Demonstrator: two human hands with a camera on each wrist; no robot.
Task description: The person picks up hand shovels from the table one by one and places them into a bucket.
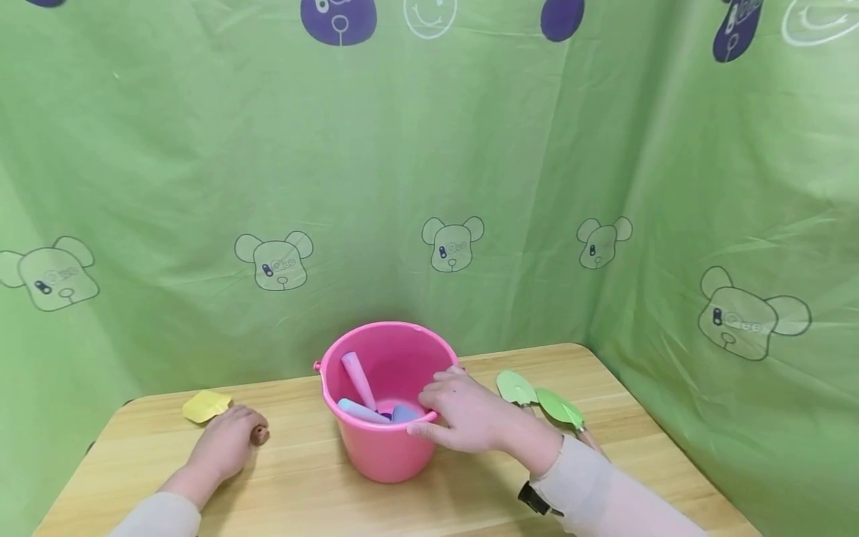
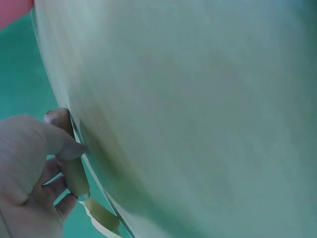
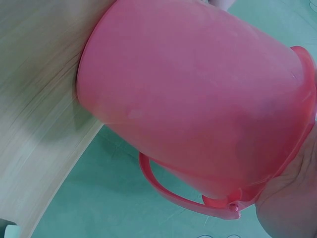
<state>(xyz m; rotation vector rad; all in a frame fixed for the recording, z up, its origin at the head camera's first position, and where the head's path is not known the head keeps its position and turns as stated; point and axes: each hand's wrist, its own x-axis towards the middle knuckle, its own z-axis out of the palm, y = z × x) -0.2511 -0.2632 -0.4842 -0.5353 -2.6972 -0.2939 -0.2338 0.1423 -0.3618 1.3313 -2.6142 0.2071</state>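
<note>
My left hand (image 1: 224,441) grips the brown wooden handle (image 2: 74,174) of a toy shovel with a yellow blade (image 1: 205,406), at the left of the table. In the left wrist view, thumb and fingers wrap that handle. Mid-table stands a pink bucket (image 1: 388,459), upright. My right hand (image 1: 466,414) holds its rim on the right side, fingers over the edge and thumb outside. Inside the bucket lie a pink handle-like piece (image 1: 359,380), a light blue one (image 1: 362,411) and a bluish piece (image 1: 404,413); their lower parts are hidden.
Two shovels with green blades, one pale (image 1: 515,387) and one brighter (image 1: 560,407), lie right of the bucket, partly behind my right forearm. A green curtain (image 1: 376,179) with bear prints hangs behind the wooden table (image 1: 295,477). The bucket's pink carrying handle (image 3: 183,199) hangs at its far side.
</note>
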